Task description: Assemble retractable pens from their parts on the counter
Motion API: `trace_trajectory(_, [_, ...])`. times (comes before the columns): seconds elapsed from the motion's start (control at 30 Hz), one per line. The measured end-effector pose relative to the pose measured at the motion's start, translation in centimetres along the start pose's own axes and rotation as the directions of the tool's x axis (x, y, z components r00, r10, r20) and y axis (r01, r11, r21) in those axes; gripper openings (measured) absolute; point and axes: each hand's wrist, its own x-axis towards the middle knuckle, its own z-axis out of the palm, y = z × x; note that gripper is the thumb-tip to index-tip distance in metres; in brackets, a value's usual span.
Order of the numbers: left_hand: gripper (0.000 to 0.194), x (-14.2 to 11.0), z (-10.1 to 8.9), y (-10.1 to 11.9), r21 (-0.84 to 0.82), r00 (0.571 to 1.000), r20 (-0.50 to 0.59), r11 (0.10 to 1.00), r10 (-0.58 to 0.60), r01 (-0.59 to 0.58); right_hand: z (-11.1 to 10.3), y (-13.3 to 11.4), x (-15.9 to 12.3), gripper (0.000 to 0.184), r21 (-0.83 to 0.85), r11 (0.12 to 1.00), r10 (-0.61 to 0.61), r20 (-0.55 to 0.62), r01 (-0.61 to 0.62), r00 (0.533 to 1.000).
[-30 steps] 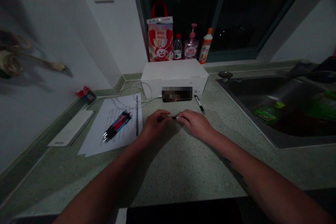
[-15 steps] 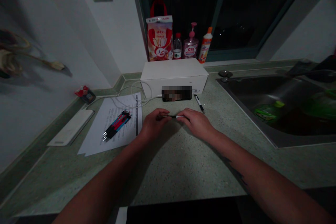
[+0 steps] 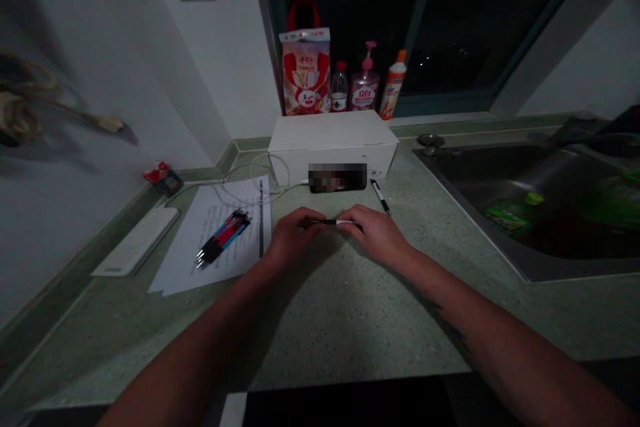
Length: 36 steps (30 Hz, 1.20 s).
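Note:
My left hand (image 3: 296, 235) and my right hand (image 3: 374, 233) hold a slim black-and-white pen (image 3: 333, 221) level between them above the speckled green countertop (image 3: 340, 320). Each hand pinches one end, and the fingers hide parts of the barrel. A second black-and-white pen (image 3: 381, 197) lies on the counter beyond my right hand. Left of my left hand, a bundle of red, blue and black pens (image 3: 223, 237) rests on a sheet of printed paper (image 3: 225, 207). A dark ruler (image 3: 261, 219) lies along the paper's right side.
A phone (image 3: 337, 177) with a blurred screen lies against a white box (image 3: 333, 140), with a white cable (image 3: 250, 181) nearby. Bottles and a snack bag (image 3: 305, 73) stand on the sill behind. A steel sink (image 3: 505, 213) lies right; a white pad (image 3: 136, 241) lies left.
My hands have drawn slightly closer together around the pen, and more of its white section now shows. The view has shifted very slightly. The other objects have not moved.

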Motion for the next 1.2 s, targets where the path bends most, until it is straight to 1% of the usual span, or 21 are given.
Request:
trace_trajectory(0.13, [0.013, -0.01, -0.09, 0.23, -0.04, 1.0, 0.02, 0.999, -0.017, 0.018, -0.12, -0.14, -0.08, 0.015, -0.006, 1.0, 0.003, -0.004, -0.003, 1.0])
trace_trajectory(0.2, [0.013, 0.01, -0.16, 0.22, -0.02, 0.999, 0.03, 1.0, -0.02, 0.02, -0.21, -0.27, -0.1, 0.015, -0.009, 1.0, 0.002, 0.005, -0.002, 1.0])
trace_trajectory(0.3, [0.006, 0.05, -0.25, 0.12, 0.051, 0.999, -0.001, 0.998, 0.047, -0.047, -0.21, -0.4, -0.03, 0.017, 0.015, 1.0, 0.009, 0.028, -0.009, 1.0])
trace_trajectory(0.37, [0.007, 0.07, -0.25, 0.08, 0.07, 0.995, -0.024, 0.993, 0.092, -0.09, -0.12, -0.4, 0.04, 0.019, 0.041, 0.999, 0.028, 0.041, -0.029, 0.999])
trace_trajectory(0.43, [0.015, 0.07, -0.2, 0.08, 0.048, 0.997, -0.021, 0.996, 0.077, -0.076, -0.03, -0.35, 0.1, 0.019, 0.056, 0.998, 0.038, 0.038, -0.04, 0.999])
trace_trajectory(0.47, [0.015, 0.07, -0.18, 0.08, 0.033, 0.999, -0.008, 0.998, 0.052, -0.052, -0.02, -0.31, 0.11, 0.018, 0.058, 0.998, 0.036, 0.028, -0.038, 0.999])
trace_trajectory(0.53, [0.01, 0.06, -0.15, 0.05, 0.022, 1.0, 0.017, 1.0, 0.014, -0.014, -0.07, -0.25, 0.09, 0.015, 0.054, 0.998, 0.018, 0.006, -0.019, 1.0])
trace_trajectory(0.57, [0.008, 0.05, -0.16, 0.01, 0.033, 1.0, 0.019, 0.999, 0.013, -0.014, -0.13, -0.24, 0.06, 0.014, 0.053, 0.999, 0.011, -0.002, -0.011, 1.0])
trace_trajectory(0.67, [0.004, 0.03, -0.29, -0.22, 0.101, 0.997, -0.016, 0.992, 0.077, -0.075, -0.26, -0.22, -0.02, 0.013, 0.074, 0.997, 0.022, -0.002, -0.022, 1.0])
trace_trajectory(0.77, [0.006, 0.02, -0.5, -0.48, 0.166, 0.987, -0.048, 0.976, 0.151, -0.142, -0.2, -0.16, -0.01, 0.015, 0.144, 0.988, 0.056, 0.045, -0.061, 0.997])
trace_trajectory(0.97, [0.006, -0.08, -0.75, -0.55, 0.215, 0.966, -0.029, 0.945, 0.257, -0.245, 0.13, 0.15, 0.2, 0.019, 0.306, 0.944, 0.092, 0.114, -0.123, 0.989])
trace_trajectory(1.1, [0.007, -0.15, -0.65, -0.34, 0.222, 0.97, -0.035, 0.948, 0.242, -0.229, 0.22, 0.22, 0.27, 0.019, 0.375, 0.912, 0.122, 0.135, -0.164, 0.983])
trace_trajectory(1.2, [0.007, 0.0, -0.58, -0.26, 0.193, 0.982, -0.049, 0.966, 0.184, -0.171, 0.19, 0.44, 0.32, 0.014, 0.342, 0.93, 0.117, 0.068, -0.133, 0.991])
